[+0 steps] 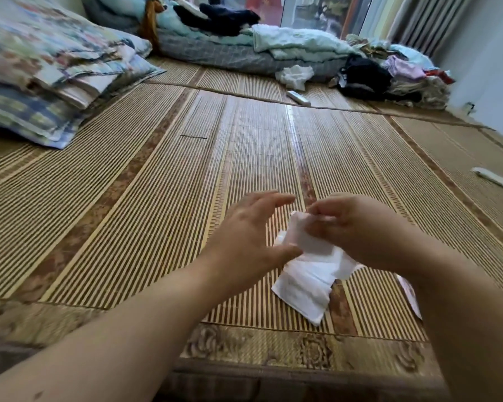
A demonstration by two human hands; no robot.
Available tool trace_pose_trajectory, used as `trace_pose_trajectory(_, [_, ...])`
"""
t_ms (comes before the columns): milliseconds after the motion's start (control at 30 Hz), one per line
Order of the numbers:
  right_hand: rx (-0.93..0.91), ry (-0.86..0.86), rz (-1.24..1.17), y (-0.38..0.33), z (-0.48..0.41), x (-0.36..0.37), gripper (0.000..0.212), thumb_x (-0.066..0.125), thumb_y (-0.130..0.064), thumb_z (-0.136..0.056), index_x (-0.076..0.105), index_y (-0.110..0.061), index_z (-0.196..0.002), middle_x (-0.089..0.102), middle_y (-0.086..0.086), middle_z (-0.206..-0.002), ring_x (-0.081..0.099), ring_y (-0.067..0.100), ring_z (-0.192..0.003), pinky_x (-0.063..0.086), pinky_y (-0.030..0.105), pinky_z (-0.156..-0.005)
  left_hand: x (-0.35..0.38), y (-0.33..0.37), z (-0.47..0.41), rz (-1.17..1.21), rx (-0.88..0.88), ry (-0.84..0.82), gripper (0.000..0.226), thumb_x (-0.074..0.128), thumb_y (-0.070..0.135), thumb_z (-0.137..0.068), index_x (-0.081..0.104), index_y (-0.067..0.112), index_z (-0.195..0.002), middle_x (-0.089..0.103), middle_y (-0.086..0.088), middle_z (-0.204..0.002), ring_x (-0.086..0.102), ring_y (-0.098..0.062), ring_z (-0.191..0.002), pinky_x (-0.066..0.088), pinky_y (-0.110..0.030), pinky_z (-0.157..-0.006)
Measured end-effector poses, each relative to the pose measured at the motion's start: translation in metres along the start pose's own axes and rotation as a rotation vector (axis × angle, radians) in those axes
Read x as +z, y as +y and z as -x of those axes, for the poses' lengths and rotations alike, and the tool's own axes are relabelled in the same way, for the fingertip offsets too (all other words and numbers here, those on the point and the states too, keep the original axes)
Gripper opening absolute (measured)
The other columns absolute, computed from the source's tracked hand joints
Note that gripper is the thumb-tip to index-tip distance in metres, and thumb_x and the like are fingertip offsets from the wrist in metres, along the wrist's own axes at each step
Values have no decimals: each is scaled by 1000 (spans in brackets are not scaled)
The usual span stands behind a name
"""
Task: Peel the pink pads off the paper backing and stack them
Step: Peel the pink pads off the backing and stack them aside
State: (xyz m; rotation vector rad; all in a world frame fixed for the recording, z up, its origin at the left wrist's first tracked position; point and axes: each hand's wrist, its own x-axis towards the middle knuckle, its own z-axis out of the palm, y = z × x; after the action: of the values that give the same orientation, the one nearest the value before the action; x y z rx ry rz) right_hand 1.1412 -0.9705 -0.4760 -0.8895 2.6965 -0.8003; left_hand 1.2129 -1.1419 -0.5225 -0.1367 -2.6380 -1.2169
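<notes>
Both bare forearms are crossing the near patterned border of the striped bamboo mat (157, 198). I'm seeing the right hand (357, 227) pinching the top edge of the crumpled white paper sheet (305, 274) with curled fingers, its lower end lying on the mat. My left hand (244, 236) is spreading wide, fingers straight, thumb touching the sheet's left edge. A pale pink piece (408, 294) is peeking out beside the right forearm. Open mat is stretching ahead, folded floral quilts (41, 68) sitting far left.

Head-worn camera looks forward and down across mat (128, 198)
</notes>
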Motion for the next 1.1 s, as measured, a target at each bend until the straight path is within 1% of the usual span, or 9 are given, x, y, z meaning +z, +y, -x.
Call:
trace_pose_trajectory(133, [-160,-97,55,-33,12,-9,6,60,-40,-79,65,-41,-76,64,-24,-69,55,-2,-45,38,12,-39,-18,7,2,58,24,-131,46,67,53,-61,55,49,-106,47,18,-133,40,-8,-125,35,-40,-104])
trace_pose_trajectory(200, [-207,-81,86,-39,17,-14,12,56,-45,-73,66,-39,-74,65,-20,-74,57,1,-52,43,18,-47,-27,5,6,225,18,-244,27,72,45,-64,65,31,-86,63,10,-103,61,-10,-93,54,-36,-82])
trace_pose_trajectory(267, [-211,-53,33,-38,22,-23,14,60,-43,-70,68,-36,-79,67,-17,-71,59,0,-56,45,16,-52,-36,0,9,411,-6,-341,23,79,32,-67,65,17,-76,66,6,-74,64,-10,-65,54,-25,-59])
trace_pose_trajectory(367, [-180,33,-124,-33,27,-34,10,69,-37,-69,71,-30,-76,64,-14,-58,53,-2,-47,39,10,-46,-48,-12,13,582,-51,-445,18,78,16,-71,65,14,-83,70,-4,-79,69,-20,-70,54,-25,-59])
trace_pose_trajectory(467, [-138,148,-201,-24,27,-41,7,73,-25,-73,70,-24,-67,62,-17,-52,51,-5,-43,37,6,-43,-52,-26,16,487,-136,-487,23,66,11,-75,64,3,-97,65,-19,-86,67,-27,-75,56,-32,-67])
trace_pose_trajectory(533, [-105,169,-243,-19,26,-41,7,72,-25,-74,70,-23,-68,64,-15,-52,52,-5,-43,39,6,-43,-53,-36,17,405,-217,-447,22,61,16,-72,63,-2,-86,63,-12,-77,62,-20,-69,51,-32,-69])
trace_pose_trajectory(633, [-54,155,-303,-13,22,-37,11,71,-33,-72,72,-22,-72,68,-8,-58,57,0,-48,44,11,-46,-53,-46,20,522,-381,-332,7,60,16,-71,66,13,-71,63,-2,-70,58,-15,-63,48,-31,-67])
trace_pose_trajectory(867, [167,10,-322,11,0,-8,12,68,-32,-81,69,-22,-74,67,-7,-58,58,6,-45,43,16,-41,-71,-72,18,951,-765,180,15,56,16,-88,67,8,-82,62,-4,-65,59,-12,-50,48,-22,-42])
trace_pose_trajectory(1100, [345,-314,-497,34,-8,-7,40,80,-24,-61,67,-12,-96,72,18,-87,69,27,-65,53,34,-48,-92,-90,24,1107,-798,316,35,56,16,-88,78,21,-61,58,7,-48,49,-2,-36,46,-16,-38])
